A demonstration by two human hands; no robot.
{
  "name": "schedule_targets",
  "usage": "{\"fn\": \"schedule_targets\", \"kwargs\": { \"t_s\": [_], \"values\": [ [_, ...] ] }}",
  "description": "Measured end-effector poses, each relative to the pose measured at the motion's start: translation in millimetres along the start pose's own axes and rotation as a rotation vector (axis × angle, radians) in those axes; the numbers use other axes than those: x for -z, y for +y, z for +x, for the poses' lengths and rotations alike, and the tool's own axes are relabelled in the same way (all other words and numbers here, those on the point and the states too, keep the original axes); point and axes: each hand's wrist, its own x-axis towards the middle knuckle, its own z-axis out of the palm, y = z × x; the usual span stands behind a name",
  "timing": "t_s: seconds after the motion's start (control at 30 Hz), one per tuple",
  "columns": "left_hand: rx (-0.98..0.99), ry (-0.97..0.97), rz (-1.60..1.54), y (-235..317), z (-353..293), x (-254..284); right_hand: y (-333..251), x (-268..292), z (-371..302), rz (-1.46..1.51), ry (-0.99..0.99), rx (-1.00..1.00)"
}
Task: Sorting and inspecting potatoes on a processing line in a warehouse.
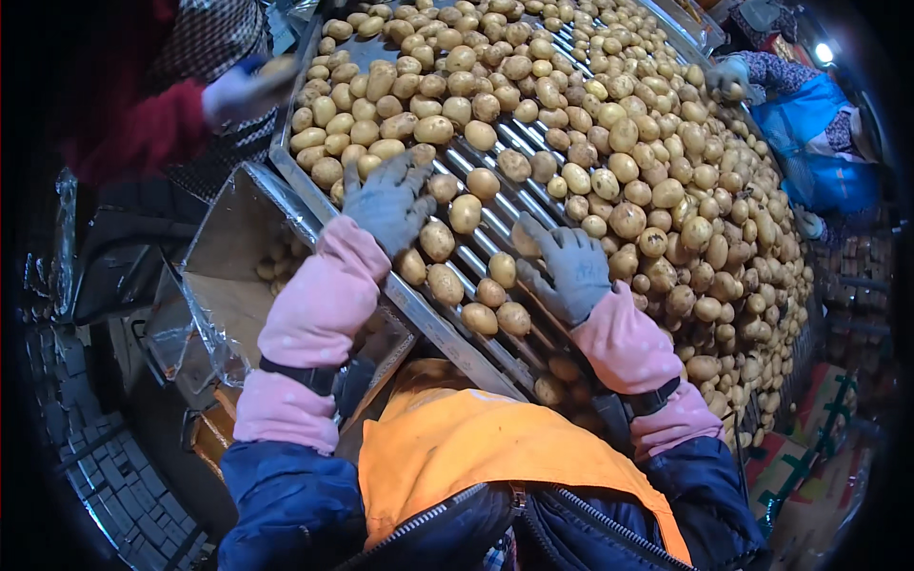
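Observation:
My left hand (388, 202), in a grey glove, lies over the near left part of the potato pile with its fingers spread. Its fingertips reach a potato (424, 154), and another potato (443, 187) is beside its thumb side. Over the metal rollers (473, 259) my right hand (571, 271), gloved the same way, is stretched out to the left. A potato (525, 238) sits against its fingertips, partly covered by them; no firm grip shows. Several loose potatoes (445, 284) rest on the rollers between my two hands.
A heap of potatoes (705, 190) covers the sorting table's far and right side. A lined box (228, 257) with potatoes inside stands below the left metal edge (438, 335). Another person's gloved hand (233, 93) holds a potato at the left; a co-worker's hand (728, 78) is at the far right.

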Motion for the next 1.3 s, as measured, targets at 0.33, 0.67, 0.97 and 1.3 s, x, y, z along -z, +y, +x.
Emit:
{"fn": "schedule_targets", "kwargs": {
  "t_s": [0.33, 0.67, 0.97, 1.3],
  "values": [
    [-0.096, 0.264, -0.144, 68, -82, -10, -11, 38, 82, 0.511, 0.086, -0.264],
    [0.083, 0.235, -0.118, 44, -68, 1, -42, 26, 117, 0.327, 0.038, 0.148],
    [0.178, 0.022, -0.024, -34, 23, 5, -16, -33, 228, -0.295, 0.067, 0.316],
    [0.192, -0.07, -0.3, -81, 128, 12, 12, 8, 342, 0.248, -0.2, 0.015]
  ]
}}
